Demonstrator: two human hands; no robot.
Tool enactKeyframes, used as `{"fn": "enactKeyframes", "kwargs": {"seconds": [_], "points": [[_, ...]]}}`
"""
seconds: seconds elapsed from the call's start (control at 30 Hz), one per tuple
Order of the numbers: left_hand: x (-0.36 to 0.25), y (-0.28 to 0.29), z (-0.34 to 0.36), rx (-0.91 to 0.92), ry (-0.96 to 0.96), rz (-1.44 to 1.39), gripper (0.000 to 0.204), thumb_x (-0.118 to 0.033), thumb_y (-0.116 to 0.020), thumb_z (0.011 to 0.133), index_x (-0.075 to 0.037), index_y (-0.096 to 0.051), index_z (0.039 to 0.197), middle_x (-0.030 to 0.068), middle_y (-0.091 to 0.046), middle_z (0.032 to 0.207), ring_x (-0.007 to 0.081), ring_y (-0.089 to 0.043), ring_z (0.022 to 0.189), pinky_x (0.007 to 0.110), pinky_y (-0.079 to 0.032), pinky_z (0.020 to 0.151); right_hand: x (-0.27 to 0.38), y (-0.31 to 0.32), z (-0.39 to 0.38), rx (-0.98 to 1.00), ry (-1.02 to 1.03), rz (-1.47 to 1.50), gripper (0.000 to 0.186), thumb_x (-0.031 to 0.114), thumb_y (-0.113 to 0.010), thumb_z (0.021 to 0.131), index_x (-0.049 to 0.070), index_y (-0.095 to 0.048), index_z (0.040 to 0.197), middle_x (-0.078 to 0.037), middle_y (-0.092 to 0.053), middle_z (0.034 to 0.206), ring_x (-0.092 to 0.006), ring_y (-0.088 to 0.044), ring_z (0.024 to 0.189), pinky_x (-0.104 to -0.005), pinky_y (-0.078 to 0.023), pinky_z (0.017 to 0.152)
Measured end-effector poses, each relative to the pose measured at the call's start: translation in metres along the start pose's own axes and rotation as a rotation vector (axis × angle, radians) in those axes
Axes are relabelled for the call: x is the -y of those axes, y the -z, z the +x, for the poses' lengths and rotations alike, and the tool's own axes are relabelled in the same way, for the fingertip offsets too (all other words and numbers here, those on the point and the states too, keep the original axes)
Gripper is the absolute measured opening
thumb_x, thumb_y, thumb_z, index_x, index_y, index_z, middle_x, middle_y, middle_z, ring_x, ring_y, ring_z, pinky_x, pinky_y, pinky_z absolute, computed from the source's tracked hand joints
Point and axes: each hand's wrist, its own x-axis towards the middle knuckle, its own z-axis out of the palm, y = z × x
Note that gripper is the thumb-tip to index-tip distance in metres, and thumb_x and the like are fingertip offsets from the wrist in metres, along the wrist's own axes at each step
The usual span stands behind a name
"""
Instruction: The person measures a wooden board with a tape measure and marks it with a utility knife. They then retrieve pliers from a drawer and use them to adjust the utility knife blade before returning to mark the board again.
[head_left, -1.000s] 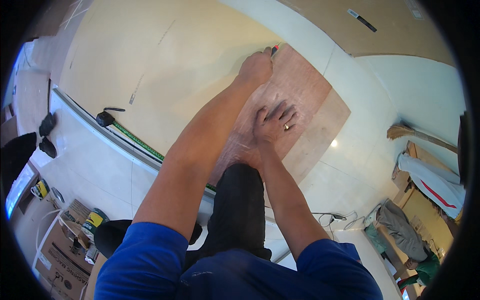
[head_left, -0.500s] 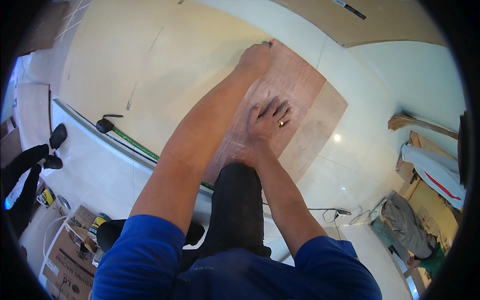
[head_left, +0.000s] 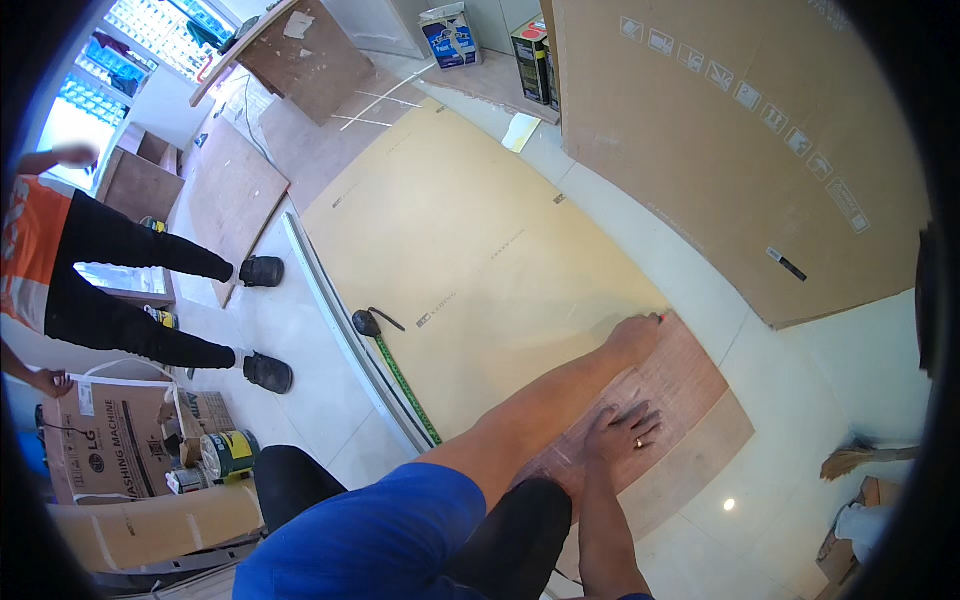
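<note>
"Left hand (head_left: 633, 340)?"
"Fingers curled round a small red-tipped tool (head_left: 661, 317), at a corner of the yellow sheet (head_left: 540, 270), where it meets the reddish board (head_left: 690, 365)."
"Right hand (head_left: 622, 437)?"
"Fingers spread, palm down on that board."
"Tape (head_left: 366, 323)?"
"By the sheet's left edge, green blade pulled out."

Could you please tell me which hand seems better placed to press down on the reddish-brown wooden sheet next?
Probably the right hand: it lies palm down on the reddish-brown wooden sheet, fingers spread, while the left hand grips a red-tipped tool.
</note>
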Motion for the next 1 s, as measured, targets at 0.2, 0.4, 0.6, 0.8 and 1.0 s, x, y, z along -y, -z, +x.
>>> {"fn": "enactKeyframes", "kwargs": {"seconds": [0.2, 0.4, 0.6, 0.8, 1.0], "points": [[-0.010, 0.015, -0.011, 0.031, 0.030, -0.037, 0.036, -0.008, -0.056, 0.094, 0.008, -0.058, 0.126, 0.0326, -0.070, 0.109, 0.0467, -0.070, 0.109, 0.054, -0.056, 0.095, -0.014, -0.021, 0.002, -0.035, 0.014, 0.034, 0.084, 0.053, -0.042, 0.102, 0.004, -0.023, 0.167, -0.028, -0.010, 0.174, -0.0470, -0.004, 0.161, -0.0657, -0.005, 0.126], [0.006, -0.012, -0.001, 0.002, -0.034, 0.002, 0.033, -0.013, -0.053, 0.098, 0.002, -0.067, 0.124, 0.0306, -0.070, 0.119, 0.0441, -0.069, 0.112, 0.053, -0.055, 0.098, -0.013, -0.012, -0.001, 0.011, 0.052, 0.014, 0.088, 0.056, -0.043, 0.102, 0.000, -0.021, 0.167, -0.028, -0.010, 0.174, -0.0461, -0.006, 0.161, -0.0645, -0.005, 0.127], [0.023, -0.020, 0.001, -0.008, -0.067, 0.049, 0.033, -0.018, -0.055, 0.097, 0.000, -0.068, 0.120, 0.0321, -0.071, 0.111, 0.0484, -0.070, 0.103, 0.059, -0.055, 0.093, -0.025, -0.045, 0.010, -0.157, 0.065, 0.116, 0.089, 0.057, -0.054, 0.094, 0.003, -0.035, 0.163, -0.028, -0.024, 0.170, -0.0465, -0.011, 0.160, -0.0667, -0.004, 0.126], [0.002, 0.015, -0.022, 0.089, 0.046, 0.121, 0.038, -0.016, -0.054, 0.098, 0.001, -0.058, 0.132, 0.0316, -0.071, 0.114, 0.0485, -0.069, 0.109, 0.057, -0.055, 0.095, -0.018, -0.045, 0.011, -0.147, 0.043, 0.138, 0.084, 0.056, -0.048, 0.095, 0.006, -0.037, 0.163, -0.027, -0.018, 0.173, -0.0468, -0.003, 0.161, -0.0705, 0.003, 0.123], [0.004, 0.017, -0.042, 0.095, 0.074, 0.110, 0.037, -0.016, -0.055, 0.098, 0.000, -0.058, 0.132, 0.0318, -0.071, 0.112, 0.0484, -0.069, 0.108, 0.057, -0.055, 0.095, -0.019, -0.044, 0.010, -0.155, 0.043, 0.134, 0.086, 0.059, -0.046, 0.096, 0.006, -0.036, 0.163, -0.026, -0.016, 0.173, -0.0466, -0.002, 0.161, -0.0694, 0.003, 0.123]]}}
